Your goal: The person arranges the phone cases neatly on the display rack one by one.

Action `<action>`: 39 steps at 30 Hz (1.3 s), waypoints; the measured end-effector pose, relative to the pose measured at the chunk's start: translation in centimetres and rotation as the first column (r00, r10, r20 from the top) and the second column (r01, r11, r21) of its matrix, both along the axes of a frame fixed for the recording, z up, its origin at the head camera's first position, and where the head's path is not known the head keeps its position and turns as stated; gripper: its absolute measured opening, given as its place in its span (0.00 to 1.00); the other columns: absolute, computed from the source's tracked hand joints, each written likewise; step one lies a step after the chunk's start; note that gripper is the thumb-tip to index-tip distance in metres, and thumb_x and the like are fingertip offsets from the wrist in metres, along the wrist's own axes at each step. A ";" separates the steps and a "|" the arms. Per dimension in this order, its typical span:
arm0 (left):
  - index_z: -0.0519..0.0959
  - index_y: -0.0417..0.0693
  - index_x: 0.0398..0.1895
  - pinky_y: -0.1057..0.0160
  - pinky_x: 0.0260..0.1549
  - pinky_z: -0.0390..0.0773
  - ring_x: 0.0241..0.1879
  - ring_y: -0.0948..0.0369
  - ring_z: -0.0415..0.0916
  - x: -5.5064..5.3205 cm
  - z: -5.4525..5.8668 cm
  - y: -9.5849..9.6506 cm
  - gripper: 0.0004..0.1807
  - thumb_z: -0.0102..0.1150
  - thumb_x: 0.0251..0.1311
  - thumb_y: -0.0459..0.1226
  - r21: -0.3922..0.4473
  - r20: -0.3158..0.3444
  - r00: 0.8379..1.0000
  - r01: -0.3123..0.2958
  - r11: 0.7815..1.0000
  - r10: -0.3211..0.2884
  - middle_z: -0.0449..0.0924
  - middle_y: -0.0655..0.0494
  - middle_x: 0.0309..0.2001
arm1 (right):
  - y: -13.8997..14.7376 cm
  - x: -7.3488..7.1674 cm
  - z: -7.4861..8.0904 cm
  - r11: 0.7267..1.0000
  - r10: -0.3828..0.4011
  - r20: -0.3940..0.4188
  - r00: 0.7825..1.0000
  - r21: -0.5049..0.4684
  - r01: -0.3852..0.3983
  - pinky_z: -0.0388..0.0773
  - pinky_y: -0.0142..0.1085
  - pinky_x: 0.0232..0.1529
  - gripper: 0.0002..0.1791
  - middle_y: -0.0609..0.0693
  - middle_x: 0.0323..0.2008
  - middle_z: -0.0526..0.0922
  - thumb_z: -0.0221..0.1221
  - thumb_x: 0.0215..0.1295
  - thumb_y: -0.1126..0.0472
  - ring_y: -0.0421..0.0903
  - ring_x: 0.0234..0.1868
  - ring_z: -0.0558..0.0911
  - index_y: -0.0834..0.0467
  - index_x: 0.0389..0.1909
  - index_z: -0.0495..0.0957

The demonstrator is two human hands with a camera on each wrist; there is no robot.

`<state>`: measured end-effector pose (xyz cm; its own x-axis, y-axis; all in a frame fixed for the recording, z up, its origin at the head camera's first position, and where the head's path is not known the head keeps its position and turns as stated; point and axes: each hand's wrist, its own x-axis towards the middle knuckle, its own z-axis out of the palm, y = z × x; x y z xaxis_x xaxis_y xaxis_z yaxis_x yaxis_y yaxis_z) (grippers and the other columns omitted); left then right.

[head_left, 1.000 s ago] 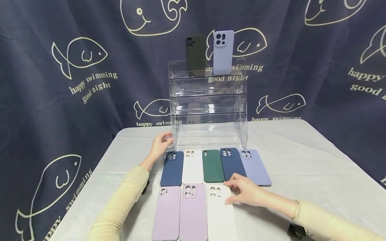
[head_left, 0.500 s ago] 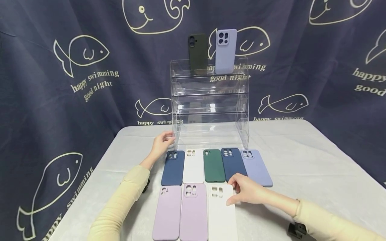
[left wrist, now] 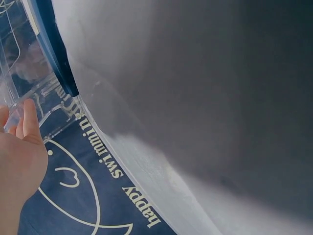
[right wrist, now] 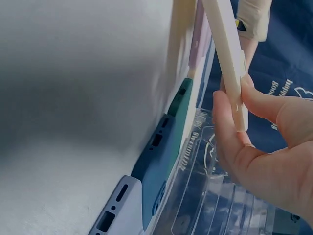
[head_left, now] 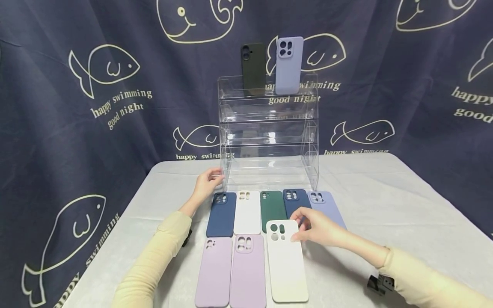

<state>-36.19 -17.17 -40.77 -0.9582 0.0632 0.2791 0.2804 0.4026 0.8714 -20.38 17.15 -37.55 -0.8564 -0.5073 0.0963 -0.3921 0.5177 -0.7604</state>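
While the left hand (head_left: 206, 184) grips the left edge of the clear rack (head_left: 267, 175), the head view shows the right hand (head_left: 319, 227) pinching a white case (head_left: 286, 267) by its far right corner, right of 2 lilac cases (head_left: 247, 273) on the table (head_left: 354, 182); 5 cases (head_left: 272, 211) lie farther off. In the left wrist view, fingers (left wrist: 30, 120) touch the clear rack. In the right wrist view, thumb (right wrist: 261, 102) and fingers hold the white case's raised end.

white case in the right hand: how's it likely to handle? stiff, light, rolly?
Probably fairly stiff: the white case looks straight, pinched by the right hand near one upper corner. Likely light, being a slim shell with cut-out holes. Unlikely to roll if set down, given its flat, rectangular back.
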 end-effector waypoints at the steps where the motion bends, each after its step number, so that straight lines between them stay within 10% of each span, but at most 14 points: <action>1: 0.74 0.38 0.55 0.66 0.40 0.83 0.44 0.49 0.79 0.0 0.0 0.0 0.21 0.61 0.59 0.36 -0.001 0.000 1.000 -0.002 1.000 0.002 0.79 0.40 0.50 | 0.1 -0.1 0.1 1.000 -0.006 0.011 1.000 -0.010 0.007 0.76 0.27 0.26 0.23 0.50 0.30 0.78 0.70 0.47 0.59 0.34 0.23 0.77 0.63 0.41 0.73; 12: 0.73 0.35 0.56 0.67 0.40 0.83 0.44 0.48 0.80 0.0 -0.1 0.0 0.22 0.60 0.59 0.35 0.030 0.005 1.000 0.022 0.999 -0.023 0.78 0.37 0.50 | 0.0 -0.7 1.0 0.967 0.016 0.019 1.000 -0.254 -0.011 0.85 0.41 0.31 0.17 0.60 0.33 0.76 0.62 0.58 0.67 0.37 0.29 0.80 0.69 0.47 0.73; 39: 0.74 0.35 0.51 0.54 0.50 0.80 0.50 0.46 0.77 -0.3 -0.6 -0.1 0.18 0.61 0.58 0.33 -0.016 -0.067 0.998 0.004 1.000 -0.006 0.78 0.39 0.51 | 1.5 -3.1 5.8 0.964 -0.129 -0.151 0.980 -0.252 0.088 0.83 0.34 0.29 0.18 0.62 0.34 0.81 0.60 0.60 0.69 0.37 0.29 0.82 0.67 0.51 0.73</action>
